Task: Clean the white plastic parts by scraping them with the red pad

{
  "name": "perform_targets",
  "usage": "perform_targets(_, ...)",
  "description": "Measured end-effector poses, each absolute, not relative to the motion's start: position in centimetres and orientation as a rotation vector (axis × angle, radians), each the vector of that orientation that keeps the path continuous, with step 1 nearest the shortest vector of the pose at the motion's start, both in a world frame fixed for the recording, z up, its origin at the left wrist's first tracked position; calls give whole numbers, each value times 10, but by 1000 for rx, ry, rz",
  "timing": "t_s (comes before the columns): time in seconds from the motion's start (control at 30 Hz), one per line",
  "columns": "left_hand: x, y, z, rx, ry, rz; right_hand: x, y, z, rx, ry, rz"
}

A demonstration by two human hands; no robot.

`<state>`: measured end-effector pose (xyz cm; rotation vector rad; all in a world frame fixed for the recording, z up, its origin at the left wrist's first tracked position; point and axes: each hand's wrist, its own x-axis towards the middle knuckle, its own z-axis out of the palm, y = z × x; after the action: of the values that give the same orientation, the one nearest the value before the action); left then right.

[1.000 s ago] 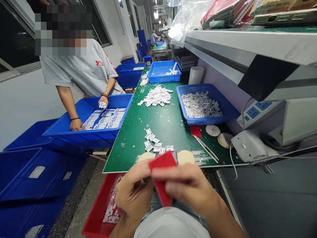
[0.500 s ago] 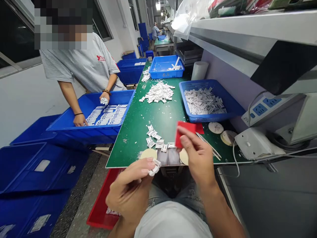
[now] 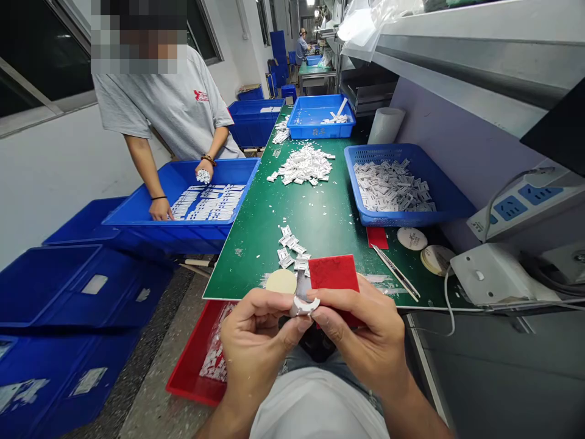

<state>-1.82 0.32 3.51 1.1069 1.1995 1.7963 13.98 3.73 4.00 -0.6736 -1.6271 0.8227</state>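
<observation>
My left hand (image 3: 262,332) is closed, its thumb and forefinger pinching a small white plastic part (image 3: 305,306) with a curved edge. From the other side, the thumb and forefinger of my right hand (image 3: 365,323) grip the same part. A stiff red square sheet (image 3: 334,273) stands up from my right hand, tucked in its fingers. Just beyond the hands, several loose white plastic parts (image 3: 287,247) lie on the green table (image 3: 247,244). A pale round disc (image 3: 281,281) rests at the table's front edge, beside a grey pad (image 3: 302,283) partly hidden by my hands.
Tweezers (image 3: 395,272) and round discs (image 3: 412,238) lie on the right. Further back are a blue basket of white parts (image 3: 365,218), a heap of white parts (image 3: 307,164) and a blue tray (image 3: 299,130). A co-worker (image 3: 176,116) reaches into a blue bin (image 3: 183,229) at left.
My hands have come together over the table's front edge. My right hand has brought the red sheet left and down, and its fingers now also hold the white part. The view has shifted slightly.
</observation>
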Motion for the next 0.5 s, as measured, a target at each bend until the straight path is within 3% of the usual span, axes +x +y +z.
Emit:
perform_targets(0.23, -8, -2, 41, 920, 1254, 1745, 140, 36, 39, -677, -1606, 831)
perform_targets(0.5, -14, 4, 34, 1144, 1143, 1810, 144, 35, 42, -650, -1613, 879)
